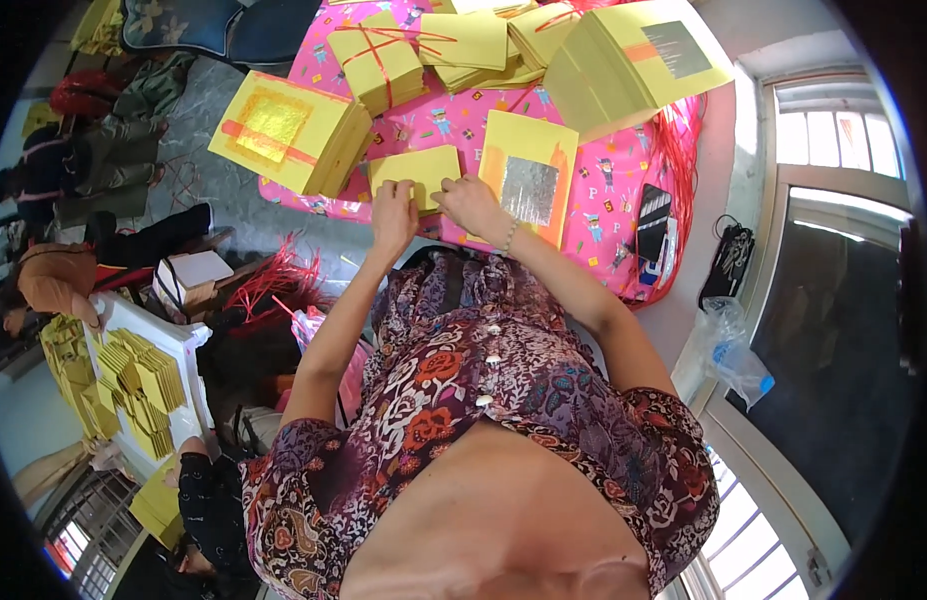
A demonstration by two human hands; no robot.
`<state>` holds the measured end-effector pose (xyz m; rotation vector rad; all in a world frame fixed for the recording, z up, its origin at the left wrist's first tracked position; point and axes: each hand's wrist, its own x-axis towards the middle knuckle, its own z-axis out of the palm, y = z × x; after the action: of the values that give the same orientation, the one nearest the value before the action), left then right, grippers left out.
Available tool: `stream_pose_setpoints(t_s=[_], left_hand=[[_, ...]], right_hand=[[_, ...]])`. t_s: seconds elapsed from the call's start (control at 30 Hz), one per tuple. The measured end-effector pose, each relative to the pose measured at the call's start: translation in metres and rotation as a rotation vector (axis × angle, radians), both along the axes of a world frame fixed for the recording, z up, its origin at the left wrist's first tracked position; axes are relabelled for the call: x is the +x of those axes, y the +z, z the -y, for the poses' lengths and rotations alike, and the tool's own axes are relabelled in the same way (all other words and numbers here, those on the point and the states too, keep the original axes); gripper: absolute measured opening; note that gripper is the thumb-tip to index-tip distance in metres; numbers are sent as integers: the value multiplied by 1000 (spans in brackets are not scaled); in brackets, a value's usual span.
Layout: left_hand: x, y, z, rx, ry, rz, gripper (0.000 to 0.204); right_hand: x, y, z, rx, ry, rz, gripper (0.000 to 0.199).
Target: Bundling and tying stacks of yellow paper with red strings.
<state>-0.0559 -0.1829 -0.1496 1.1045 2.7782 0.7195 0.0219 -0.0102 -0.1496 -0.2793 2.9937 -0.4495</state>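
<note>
A small folded yellow paper (pixel 428 165) lies at the near edge of the pink patterned table cover. My left hand (pixel 393 212) has its fingers curled onto the paper's lower left part. At its lower right, my right hand (pixel 471 205) pinches the edge, thumb and fingers close together. Just right of the right hand is a flat yellow sheet (pixel 488 150) with an orange band and a silver foil square. Left of the folded paper stands a thick stack of yellow sheets (pixel 238 105) with a gold square on top.
Red-strapped yellow bundles (pixel 373 65) and a tall stack (pixel 593 85) fill the table's far side. Red strings (pixel 678 150) and a phone (pixel 653 225) lie at the right. People sit at the left around a white table (pixel 188 350) holding yellow papers.
</note>
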Motion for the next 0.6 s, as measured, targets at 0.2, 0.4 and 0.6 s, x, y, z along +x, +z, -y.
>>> stream_pose_setpoints(t_s=[0.2,0.4,0.6], left_hand=[[0,-19,0,-77,-60,-63,32],[1,-25,-1,-138,-60,-85,34],[-7,-11,1,-105,-64,-58,29]], right_hand=[[31,29,-21,-369,-173,-465,20],[102,54,-60,-413,-373,-121,29],[138,55,-60,-239,-268,-74,45]])
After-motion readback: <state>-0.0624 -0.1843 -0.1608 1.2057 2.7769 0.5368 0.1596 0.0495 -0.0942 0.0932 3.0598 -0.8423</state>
